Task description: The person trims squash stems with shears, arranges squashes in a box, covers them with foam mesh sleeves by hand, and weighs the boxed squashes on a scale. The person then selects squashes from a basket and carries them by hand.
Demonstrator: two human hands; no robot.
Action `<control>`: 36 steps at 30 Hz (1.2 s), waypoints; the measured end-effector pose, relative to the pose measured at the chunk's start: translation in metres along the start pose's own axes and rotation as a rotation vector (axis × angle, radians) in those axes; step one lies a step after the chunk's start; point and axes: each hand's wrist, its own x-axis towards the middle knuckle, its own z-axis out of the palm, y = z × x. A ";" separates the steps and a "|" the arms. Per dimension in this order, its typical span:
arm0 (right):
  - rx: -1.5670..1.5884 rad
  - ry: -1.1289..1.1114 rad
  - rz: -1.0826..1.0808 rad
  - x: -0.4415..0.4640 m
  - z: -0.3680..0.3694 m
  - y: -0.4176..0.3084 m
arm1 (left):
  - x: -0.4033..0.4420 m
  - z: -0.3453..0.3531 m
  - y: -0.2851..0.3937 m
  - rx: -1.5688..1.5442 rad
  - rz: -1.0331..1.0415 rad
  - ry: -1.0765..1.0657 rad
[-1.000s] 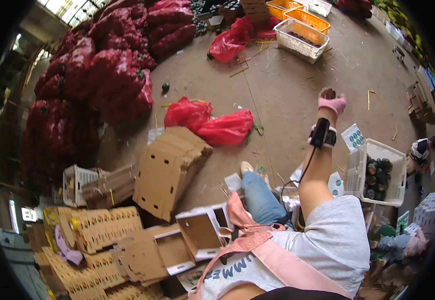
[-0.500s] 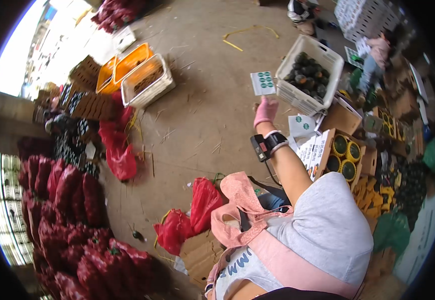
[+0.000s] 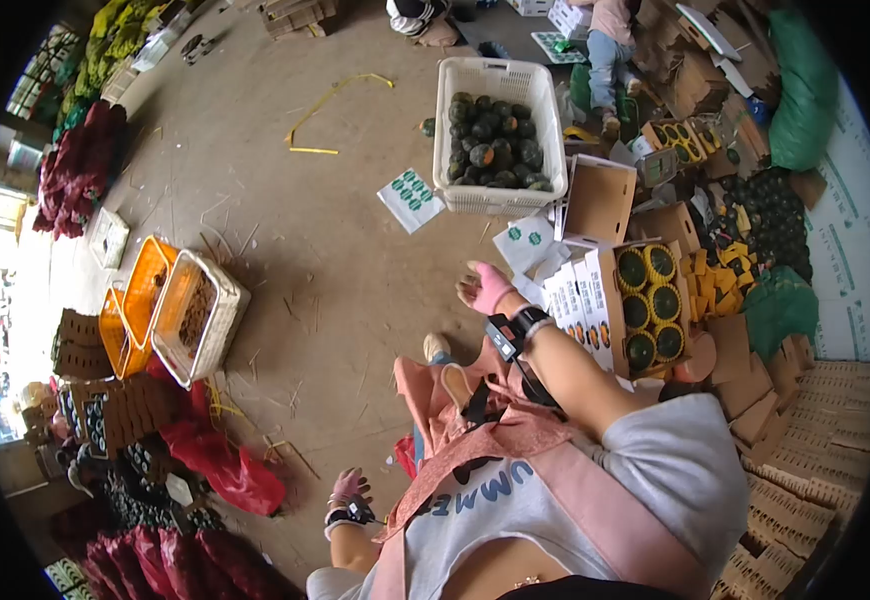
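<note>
My right hand (image 3: 485, 288), in a pink fingerless glove, is over the floor left of the white printed cartons (image 3: 587, 305). Its fingers are apart and slightly bent, with nothing in them. My left hand (image 3: 350, 488), gloved the same way, hangs low near the bottom centre, fingers spread and empty. Beyond my right hand stands a white crate (image 3: 449, 198) of dark green squashes (image 3: 495, 140). A box of squashes in yellow nets (image 3: 652, 305) lies right of the cartons. A printed sheet (image 3: 411, 200) rests on the floor beside the crate.
Orange crates (image 3: 151, 290) and a white crate (image 3: 220, 325) stand at left, above red net bags (image 3: 225, 470). An open empty carton (image 3: 600, 200) sits behind the netted squashes. One co-worker (image 3: 610, 55) is at the upper right, another (image 3: 420, 20) at top centre. Stacked cardboard (image 3: 785, 500) fills the lower right.
The view has swung to the right, bringing the squash crate to the upper centre. My right hand has opened out and sits lower relative to the crate. My left hand has come into view.
</note>
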 end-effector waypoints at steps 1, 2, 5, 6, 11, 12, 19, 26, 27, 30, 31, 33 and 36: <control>0.081 0.001 -0.046 0.007 -0.019 -0.031 | 0.021 -0.010 0.036 0.020 -0.005 -0.039; 0.185 0.019 -0.067 0.004 -0.047 -0.043 | 0.029 -0.019 0.077 0.023 0.045 -0.116; 0.391 0.205 -0.276 -0.028 -0.137 -0.101 | 0.039 -0.016 0.218 0.321 0.169 -0.166; 0.473 0.388 -0.403 -0.044 -0.160 -0.110 | 0.044 -0.011 0.261 0.381 0.197 -0.158; 0.678 0.418 -0.632 -0.115 -0.249 -0.129 | 0.061 0.052 0.448 0.443 0.316 -0.151; 0.716 0.487 -0.653 -0.112 -0.270 -0.132 | 0.053 0.076 0.474 0.440 0.349 -0.155; 0.682 0.669 -0.510 -0.055 -0.218 -0.141 | 0.058 0.178 0.581 1.002 0.628 -0.506; 0.657 0.539 -0.328 -0.035 -0.200 -0.135 | 0.078 0.260 0.682 1.153 0.643 -0.520; 0.500 0.628 -0.371 -0.037 -0.196 -0.129 | 0.079 0.272 0.697 1.162 0.628 -0.528; 0.135 0.778 -0.439 -0.043 -0.191 -0.109 | 0.105 0.307 0.744 1.212 0.589 -0.572; -0.611 0.880 -0.567 -0.044 -0.171 -0.109 | 0.117 0.321 0.758 1.284 0.579 -0.573; 0.200 1.100 -0.480 -0.031 -0.107 -0.152 | 0.146 0.352 0.785 1.411 0.572 -0.569; -0.073 1.036 -0.531 0.016 -0.061 -0.176 | 0.218 0.383 0.804 1.341 0.679 -0.530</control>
